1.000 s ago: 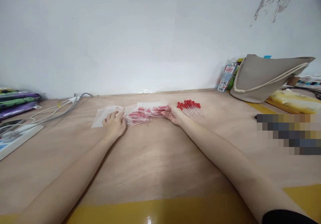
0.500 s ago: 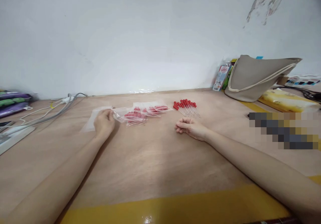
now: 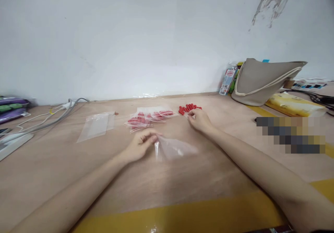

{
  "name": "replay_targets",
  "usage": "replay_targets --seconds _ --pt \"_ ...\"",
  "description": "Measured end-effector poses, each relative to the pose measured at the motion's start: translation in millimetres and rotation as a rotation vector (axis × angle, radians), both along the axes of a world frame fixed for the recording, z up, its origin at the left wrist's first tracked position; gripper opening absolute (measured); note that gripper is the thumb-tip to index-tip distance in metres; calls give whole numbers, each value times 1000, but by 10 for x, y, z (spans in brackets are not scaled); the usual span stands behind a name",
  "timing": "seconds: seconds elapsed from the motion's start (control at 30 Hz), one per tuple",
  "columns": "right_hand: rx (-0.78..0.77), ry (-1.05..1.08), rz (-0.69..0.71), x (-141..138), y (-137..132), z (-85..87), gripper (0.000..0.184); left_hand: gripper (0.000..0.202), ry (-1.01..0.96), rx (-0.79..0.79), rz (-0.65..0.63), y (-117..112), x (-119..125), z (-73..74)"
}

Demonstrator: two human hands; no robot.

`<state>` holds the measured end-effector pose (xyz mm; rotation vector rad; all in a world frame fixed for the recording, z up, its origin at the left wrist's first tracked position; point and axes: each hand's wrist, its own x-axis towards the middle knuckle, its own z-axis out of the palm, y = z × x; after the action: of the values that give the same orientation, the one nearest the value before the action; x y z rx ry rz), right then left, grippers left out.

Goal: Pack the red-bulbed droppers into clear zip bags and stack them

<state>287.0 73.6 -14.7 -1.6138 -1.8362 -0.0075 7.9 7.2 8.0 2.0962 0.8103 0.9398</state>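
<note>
Clear bag (image 3: 174, 148) held near filled bags (image 3: 146, 118) and red droppers (image 3: 186, 108).

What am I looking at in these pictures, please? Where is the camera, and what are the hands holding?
There is no machine here: a person works with two bare hands. One camera, worn on the head, looks forward and down, so both arms enter from below. On the wooden table, the left hand pinches an empty clear bag. The right hand touches loose red-tipped droppers; whether it grips one, I cannot tell. Beyond the left hand lie filled bags, and flat empty bags further left. A grey handbag stands at the right, cables at the left.
</note>
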Motion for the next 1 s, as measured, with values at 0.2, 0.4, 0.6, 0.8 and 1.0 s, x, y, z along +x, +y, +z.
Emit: replay_targets --seconds 0.2,0.4,0.6,0.8,1.0 --pt "-223 -178 -183 -260 114 133 26 36 241 16 -46 -81 -5 -63" --pt "-326 -157 -273 -362 162 149 32 32 443 358 17 -210 -16 140" --pt "-323 -65 -268 -273 148 221 30 49 697 370 -329 -351 93 53" --pt "-189 625 92 -21 -213 189 30 43 736 294 -204 -277 76 -32" --pt "-354 1140 248 41 -704 -3 88 42 706 300 -178 -262 80 -58"
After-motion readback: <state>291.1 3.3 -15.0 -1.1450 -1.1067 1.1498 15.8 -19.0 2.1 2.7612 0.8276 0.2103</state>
